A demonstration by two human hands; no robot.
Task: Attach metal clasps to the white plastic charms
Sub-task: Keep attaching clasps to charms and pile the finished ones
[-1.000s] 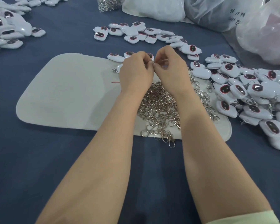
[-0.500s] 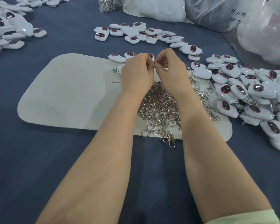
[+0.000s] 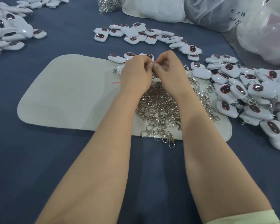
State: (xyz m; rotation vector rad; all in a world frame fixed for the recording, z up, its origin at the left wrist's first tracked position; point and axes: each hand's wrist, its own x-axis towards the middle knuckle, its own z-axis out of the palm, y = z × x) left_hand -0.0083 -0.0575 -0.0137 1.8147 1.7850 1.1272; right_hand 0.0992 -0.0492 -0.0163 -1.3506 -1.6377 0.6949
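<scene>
My left hand [image 3: 137, 73] and my right hand [image 3: 170, 71] meet fingertip to fingertip above the white felt mat [image 3: 68, 94]. Between them they pinch a small metal clasp [image 3: 153, 68]; only a sliver of silver shows between the fingers. Whether a white charm is in my left hand is hidden by the fingers. A heap of loose metal clasps [image 3: 162, 110] lies on the mat under my wrists. White plastic charms with dark red-rimmed faces lie in a row just beyond my hands [image 3: 116, 58].
More charms are piled at the right [image 3: 252, 97], in a band at the back [image 3: 136, 35] and at the far left [image 3: 8, 33]. A clear bag of clasps [image 3: 109, 4] and plastic bags [image 3: 265, 28] stand at the back on the blue cloth [image 3: 39, 159].
Both hands stay pressed together at the same spot; the fingers shift slightly on the clasp. The view has drifted a little.
</scene>
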